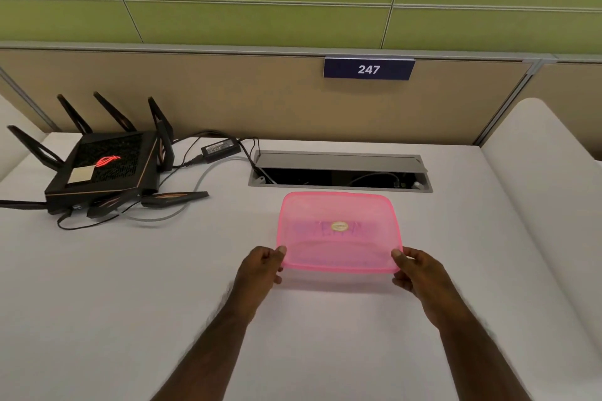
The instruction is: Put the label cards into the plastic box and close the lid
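Observation:
A translucent pink lid [338, 231] covers the plastic box on the white desk [130, 286], with a small gold sticker at its centre. Dark purple-blue shapes, probably the label cards, show faintly through the lid. My left hand [260, 267] grips the lid's near left corner, thumb on top. My right hand [415, 270] grips the near right corner the same way. The box body beneath the lid is mostly hidden.
A black router [104, 169] with several antennas sits at the back left, its cables and power adapter [220, 148] trailing across the desk. An open cable hatch [338, 172] lies just behind the box. A partition with a "247" sign [368, 68] backs the desk.

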